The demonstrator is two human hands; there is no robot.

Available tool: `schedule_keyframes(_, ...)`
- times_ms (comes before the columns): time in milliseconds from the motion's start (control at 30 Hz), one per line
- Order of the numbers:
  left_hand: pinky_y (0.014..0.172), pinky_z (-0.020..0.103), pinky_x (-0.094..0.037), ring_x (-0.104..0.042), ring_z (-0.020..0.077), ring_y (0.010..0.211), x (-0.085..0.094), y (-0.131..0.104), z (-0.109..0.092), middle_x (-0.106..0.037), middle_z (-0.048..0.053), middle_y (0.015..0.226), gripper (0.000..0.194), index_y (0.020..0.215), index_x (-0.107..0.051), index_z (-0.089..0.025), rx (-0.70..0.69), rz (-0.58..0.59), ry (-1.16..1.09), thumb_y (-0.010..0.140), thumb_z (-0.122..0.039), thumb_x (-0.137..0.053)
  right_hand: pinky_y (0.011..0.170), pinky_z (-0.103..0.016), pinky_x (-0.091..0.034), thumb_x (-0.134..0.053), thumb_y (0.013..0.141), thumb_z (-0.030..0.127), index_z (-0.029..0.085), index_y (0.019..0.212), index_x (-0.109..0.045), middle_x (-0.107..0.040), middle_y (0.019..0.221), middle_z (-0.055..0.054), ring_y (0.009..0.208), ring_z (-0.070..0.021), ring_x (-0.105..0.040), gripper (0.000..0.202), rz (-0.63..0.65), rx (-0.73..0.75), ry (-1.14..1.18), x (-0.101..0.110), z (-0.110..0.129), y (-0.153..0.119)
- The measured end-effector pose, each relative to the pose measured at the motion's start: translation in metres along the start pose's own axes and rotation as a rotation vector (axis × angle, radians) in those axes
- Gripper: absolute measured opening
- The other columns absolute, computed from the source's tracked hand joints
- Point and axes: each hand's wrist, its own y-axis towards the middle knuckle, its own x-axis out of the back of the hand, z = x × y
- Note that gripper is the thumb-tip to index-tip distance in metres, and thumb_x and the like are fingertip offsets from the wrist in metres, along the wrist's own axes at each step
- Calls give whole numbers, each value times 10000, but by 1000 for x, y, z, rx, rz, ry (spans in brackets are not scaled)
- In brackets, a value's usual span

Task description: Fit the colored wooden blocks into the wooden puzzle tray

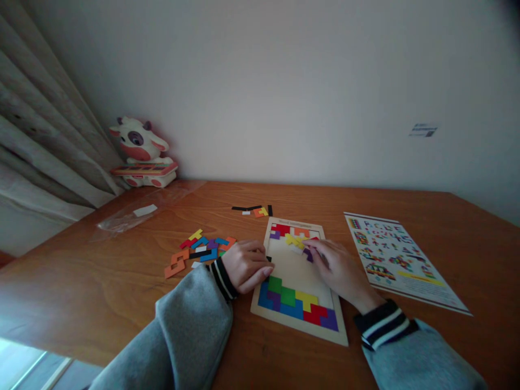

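Note:
A wooden tray puzzle board (309,325) lies between my hands, with coloured pieces along its near and far ends. My right hand (335,265) is over the right side, thumb and index finger pinching a yellow puzzle piece (296,241) near the far end. By those fingers are a purple piece (309,254) and a white piece (295,249), partly covered. My left hand (249,265) rests at the board's left edge, fingers curled; the end of a black puzzle piece (268,259) pokes out at its fingertips. Green, blue, yellow, red and purple pieces (288,296) fill the near end.
Loose coloured pieces (199,249) are piled left of the board, and several more (260,211) lie behind it. A printed pattern sheet (400,260) is at the right. Clear plastic wrapping (130,219) and a cow toy with a keyboard (142,154) are at the far left.

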Motion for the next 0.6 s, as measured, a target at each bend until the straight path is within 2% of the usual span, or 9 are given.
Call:
schedule_keyframes(133,924,378,-527,-633,236,1065,-8,2,-3,-737,105,1079,405,1132,-691,-141,-88,-16,-115,983,-279,-341,912,-447,-503,-402,962,246,229,1200,-625,-708,1137,-94,1033,-247,-653,326,-3,-21,5,-3,-7,-1)
schedule_keyframes(300,852,337,-547,-707,211,948,-13,3,-7,-752,121,1011,416,1106,-699,-134,-103,35,-197,990,-286,-329,943,-442,-494,-390,965,222,249,1296,-575,-683,1201,-89,1085,-236,-638,381,46,-1,13,-4,-9,-2)
schedule_keyframes(467,794,319,-543,-718,207,870,-11,2,-8,-759,108,926,378,1036,-714,-135,-96,22,-204,982,-254,-360,968,-457,-476,-449,954,236,238,1248,-609,-690,1194,-85,1107,-241,-628,335,97,5,17,-2,-5,-2)
schedule_keyframes(600,879,345,-530,-687,219,971,-14,3,-7,-748,108,1021,357,1081,-701,-135,-93,-8,-180,975,-239,-376,984,-457,-460,-531,935,257,271,1216,-622,-700,1182,-53,1106,-232,-629,296,158,64,34,0,-3,-1)
